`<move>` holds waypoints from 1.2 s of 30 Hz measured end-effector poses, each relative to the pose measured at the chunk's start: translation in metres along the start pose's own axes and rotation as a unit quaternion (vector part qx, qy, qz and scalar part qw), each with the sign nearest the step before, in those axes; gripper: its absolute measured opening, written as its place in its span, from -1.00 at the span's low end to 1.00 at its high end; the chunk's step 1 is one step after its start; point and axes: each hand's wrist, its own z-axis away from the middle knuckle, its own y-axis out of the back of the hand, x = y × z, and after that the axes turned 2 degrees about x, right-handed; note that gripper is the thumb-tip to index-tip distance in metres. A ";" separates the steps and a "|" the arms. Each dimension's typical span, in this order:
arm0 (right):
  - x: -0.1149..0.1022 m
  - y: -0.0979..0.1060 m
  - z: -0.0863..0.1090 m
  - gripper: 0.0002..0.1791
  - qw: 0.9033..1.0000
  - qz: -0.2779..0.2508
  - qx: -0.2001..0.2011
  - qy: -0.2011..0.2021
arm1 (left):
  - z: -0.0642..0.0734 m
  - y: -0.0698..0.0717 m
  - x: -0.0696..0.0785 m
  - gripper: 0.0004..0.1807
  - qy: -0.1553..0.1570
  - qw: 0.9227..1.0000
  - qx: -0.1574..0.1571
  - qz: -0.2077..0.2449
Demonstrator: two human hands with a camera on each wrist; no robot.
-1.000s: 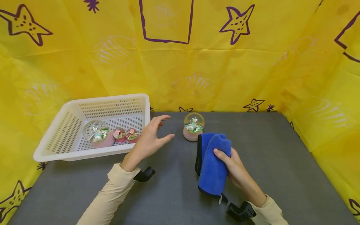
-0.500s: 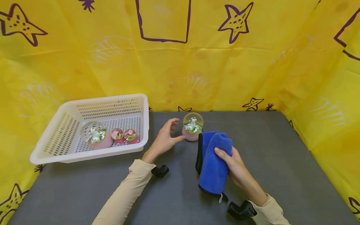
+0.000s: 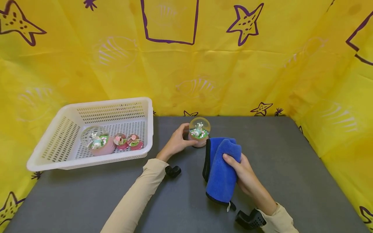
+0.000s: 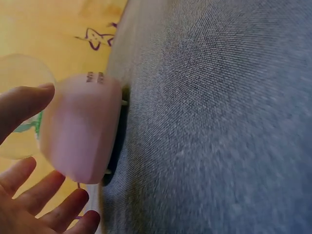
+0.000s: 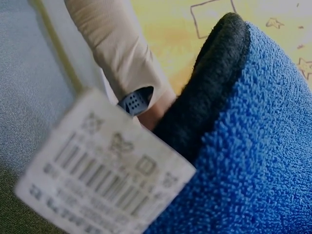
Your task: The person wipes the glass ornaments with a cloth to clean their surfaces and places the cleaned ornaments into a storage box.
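A snow globe [image 3: 199, 131] with a pink base stands upright on the grey table. My left hand [image 3: 178, 141] is at its left side, thumb in front and fingers behind. In the left wrist view the thumb [image 4: 24, 105] overlaps the globe beside the pink base [image 4: 80, 131], and the other fingers are spread close to it; firm contact cannot be told. My right hand [image 3: 244, 174] grips a folded blue cloth [image 3: 222, 171] with black edging, just in front of the globe. The right wrist view shows the cloth's pile [image 5: 258, 131] and its white printed label [image 5: 105, 170].
At the left, a white perforated plastic basket [image 3: 87, 160] holds a larger snow globe [image 3: 100, 144] lying tilted and two small pink-based globes [image 3: 120, 141]. Yellow patterned fabric [image 3: 175, 71] hangs behind and at both sides of the grey table [image 3: 285, 161].
My left hand has moved right, from near the basket to the standing snow globe's base. The right hand holds the cloth in nearly the same place. The view has shifted slightly.
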 end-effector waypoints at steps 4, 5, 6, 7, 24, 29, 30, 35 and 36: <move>0.001 0.000 0.000 -0.73 1.000 -0.001 0.001 0.002 | -0.006 -0.004 0.000 -0.18 0.001 1.000 -0.013 -0.009; 0.001 0.000 0.000 -0.74 1.000 -0.001 0.002 0.001 | -0.007 -0.005 0.000 -0.17 0.002 1.000 -0.015 -0.012; 0.001 0.000 0.000 -0.75 1.000 -0.001 0.003 0.001 | -0.007 -0.006 0.000 -0.16 0.005 1.000 -0.016 -0.013; 0.001 0.000 0.000 -0.76 1.000 -0.001 0.004 0.000 | -0.008 -0.007 -0.001 -0.14 0.007 1.000 -0.018 -0.015; -0.003 0.001 0.000 -0.75 1.000 -0.008 0.007 -0.001 | -0.001 -0.011 -0.003 -0.17 -0.015 0.998 0.014 -0.067; -0.006 0.001 0.002 -0.79 1.000 -0.011 0.011 0.001 | 0.014 -0.005 -0.004 -0.23 -0.022 0.997 0.012 -0.076; -0.007 0.001 0.002 -0.79 1.000 -0.012 0.011 0.001 | 0.018 -0.004 -0.004 -0.26 -0.024 0.997 0.014 -0.077; -0.007 0.000 0.002 -0.79 1.000 -0.026 0.005 0.010 | 0.036 0.003 -0.002 -0.32 -0.046 0.996 0.029 -0.074; -0.006 0.000 0.002 -0.80 0.999 -0.034 0.003 0.015 | 0.040 0.005 0.000 -0.31 -0.056 0.995 0.034 -0.073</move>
